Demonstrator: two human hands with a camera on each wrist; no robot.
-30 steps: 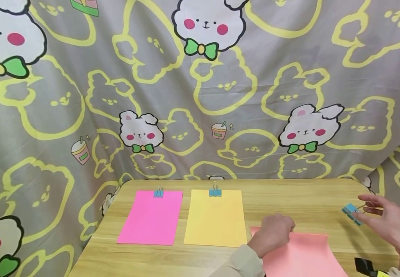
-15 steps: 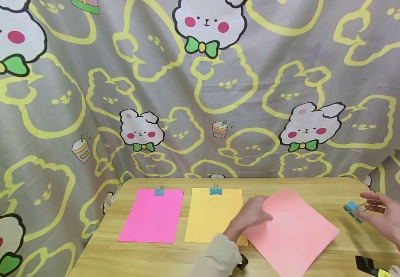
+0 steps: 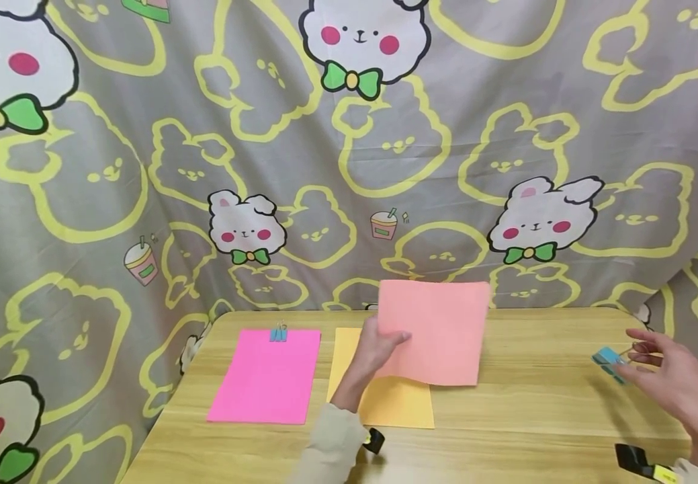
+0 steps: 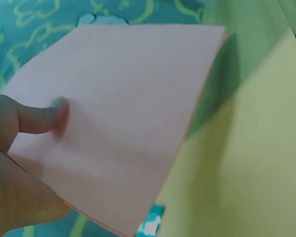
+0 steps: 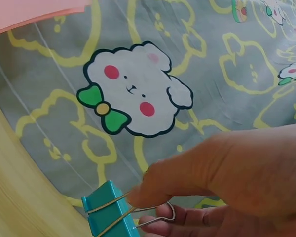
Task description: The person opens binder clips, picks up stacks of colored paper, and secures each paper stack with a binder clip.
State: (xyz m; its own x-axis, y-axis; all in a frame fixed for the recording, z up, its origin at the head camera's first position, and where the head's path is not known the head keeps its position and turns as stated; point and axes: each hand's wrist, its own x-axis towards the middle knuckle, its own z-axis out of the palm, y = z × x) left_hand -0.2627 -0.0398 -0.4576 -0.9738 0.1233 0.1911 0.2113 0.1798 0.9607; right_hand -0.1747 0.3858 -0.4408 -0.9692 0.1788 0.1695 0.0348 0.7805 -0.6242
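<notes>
My left hand (image 3: 375, 346) grips a salmon-pink stack of paper (image 3: 436, 329) by its left edge, thumb on the near face, fingers hidden behind. The paper stands raised and tilted over the yellow paper (image 3: 397, 407), covering much of it. In the left wrist view the thumb (image 4: 42, 118) presses on the pink sheet. Off to the right my right hand (image 3: 675, 376) pinches a blue binder clip (image 3: 608, 363) by its wire handles, above the table; the right wrist view shows the teal clip body (image 5: 111, 210) and its handles between thumb and fingers.
Magenta paper (image 3: 264, 380) lies flat on the left, with a blue binder clip (image 3: 278, 335) on its top edge. A patterned curtain (image 3: 433, 168) hangs behind the wooden table (image 3: 542, 403). Dark camera straps show near both wrists.
The left hand has lifted the salmon-pink paper off the right part of the table and swung it left and up, over the yellow paper. The right hand has barely moved, still holding its clip.
</notes>
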